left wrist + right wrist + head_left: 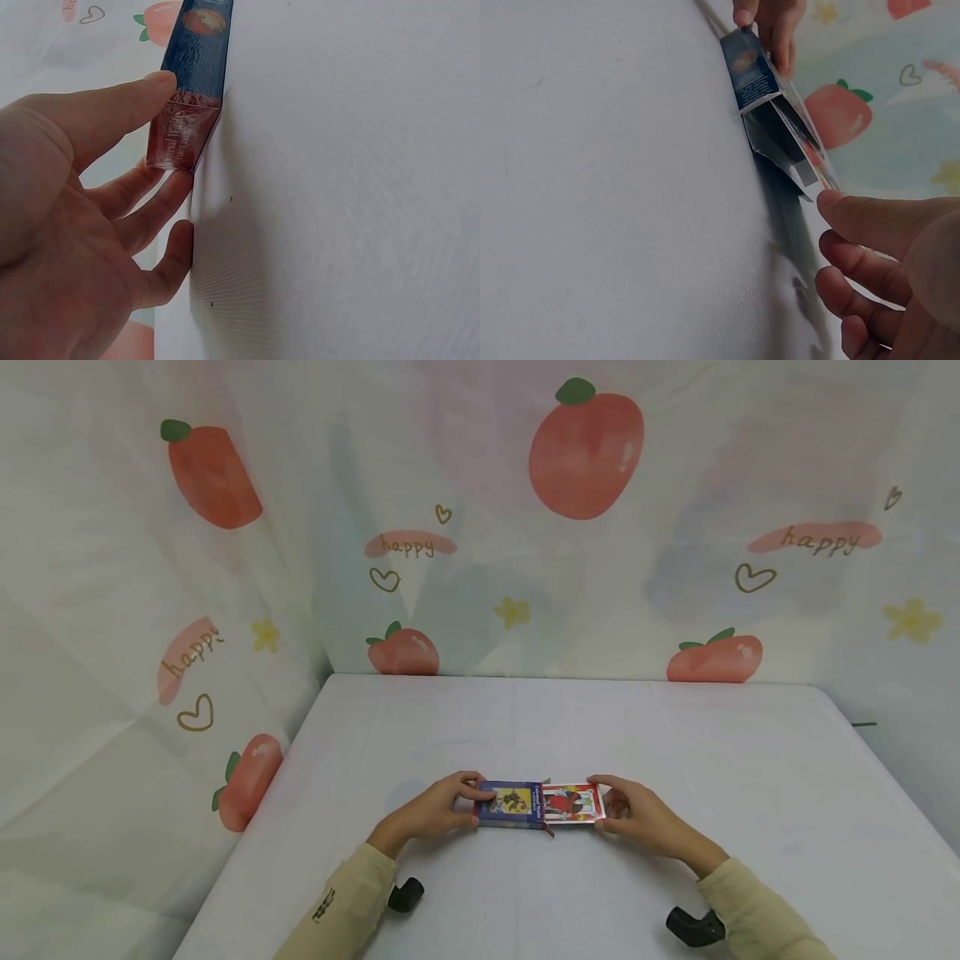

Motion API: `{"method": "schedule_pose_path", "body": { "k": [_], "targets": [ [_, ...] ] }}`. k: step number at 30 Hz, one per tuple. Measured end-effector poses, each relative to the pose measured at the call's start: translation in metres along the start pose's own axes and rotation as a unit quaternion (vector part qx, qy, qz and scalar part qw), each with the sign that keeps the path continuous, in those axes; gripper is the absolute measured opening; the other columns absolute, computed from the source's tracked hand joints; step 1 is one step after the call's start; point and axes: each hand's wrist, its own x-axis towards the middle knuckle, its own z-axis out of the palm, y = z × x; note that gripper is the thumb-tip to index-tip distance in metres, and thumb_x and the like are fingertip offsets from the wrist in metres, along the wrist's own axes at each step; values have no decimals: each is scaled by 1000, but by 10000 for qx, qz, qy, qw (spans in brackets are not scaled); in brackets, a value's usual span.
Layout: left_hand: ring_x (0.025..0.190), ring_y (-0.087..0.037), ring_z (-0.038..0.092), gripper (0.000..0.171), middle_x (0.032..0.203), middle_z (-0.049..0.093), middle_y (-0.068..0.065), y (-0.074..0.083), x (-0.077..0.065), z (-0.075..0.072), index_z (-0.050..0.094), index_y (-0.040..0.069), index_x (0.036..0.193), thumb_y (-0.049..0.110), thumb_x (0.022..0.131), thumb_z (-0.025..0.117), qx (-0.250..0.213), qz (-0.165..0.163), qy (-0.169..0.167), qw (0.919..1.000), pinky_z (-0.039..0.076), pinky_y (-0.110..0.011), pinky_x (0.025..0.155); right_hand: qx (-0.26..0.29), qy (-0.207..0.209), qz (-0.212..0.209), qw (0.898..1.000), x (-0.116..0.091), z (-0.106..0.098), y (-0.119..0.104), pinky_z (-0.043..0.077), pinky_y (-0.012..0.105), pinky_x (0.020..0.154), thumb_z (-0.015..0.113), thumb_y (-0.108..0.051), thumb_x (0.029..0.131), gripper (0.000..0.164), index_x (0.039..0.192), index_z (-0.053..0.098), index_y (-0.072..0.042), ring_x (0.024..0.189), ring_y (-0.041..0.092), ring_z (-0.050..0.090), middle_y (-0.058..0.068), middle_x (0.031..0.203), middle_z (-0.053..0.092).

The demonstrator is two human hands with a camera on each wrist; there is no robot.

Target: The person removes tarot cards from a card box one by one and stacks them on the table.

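Observation:
Near the middle of the table lies a blue card box (pixel 510 802) with a yellow picture on its front. My left hand (pixel 442 806) grips its left end, thumb on one side and fingers on the other; the left wrist view shows the reddish end of the box (pixel 180 135) between them. A colourful playing card (pixel 573 803) with a red border sticks partway out of the box's right end. My right hand (pixel 645 814) pinches the card's outer edge. In the right wrist view the box's end stands open, a flap (pixel 784 165) folded out below the card.
A white cloth covers the table (pixel 600 727). Behind and to the left hangs a fabric backdrop (pixel 480 593) printed with fruit, hearts and words. Black curved pieces (pixel 696 928) sit by both wrists.

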Motion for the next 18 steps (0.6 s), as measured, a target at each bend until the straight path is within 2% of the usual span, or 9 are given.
{"method": "schedule_pose_path", "body": {
  "k": [6, 12, 15, 18],
  "targets": [
    [149, -34, 36, 46, 154, 45, -11, -2, 1, -1, 65, 16, 136, 10, 91, 74, 40, 90, 4, 10000, 31, -54, 121, 186, 97, -192, 9996, -1, -6, 8, 46, 19, 64, 77, -3, 85, 65, 143, 48, 2, 73, 2, 52, 3, 87, 64],
    [150, -35, 36, 47, 155, 45, -10, -2, 1, -1, 64, 17, 137, 10, 92, 74, 42, 60, -20, 10000, 31, -54, 121, 158, 409, -296, 9986, -5, -10, 11, 46, 20, 63, 68, 3, 89, 62, 147, 47, -2, 74, 2, 51, 6, 92, 62],
    [150, -34, 36, 47, 155, 45, -10, -1, 1, -1, 64, 17, 137, 9, 92, 74, 52, 44, -33, 10000, 31, -54, 122, 227, 564, -421, 9973, -7, -12, 12, 44, 21, 61, 60, 4, 93, 57, 148, 47, -3, 75, 3, 50, 17, 108, 65],
    [149, -35, 37, 47, 154, 46, -10, 0, 1, -1, 65, 16, 137, 9, 91, 74, 75, 52, -37, 10000, 31, -54, 121, 355, 673, -528, 9957, -7, -13, 12, 43, 21, 64, 53, 5, 95, 54, 148, 48, -3, 84, 3, 52, 26, 131, 61]
  ]
}}
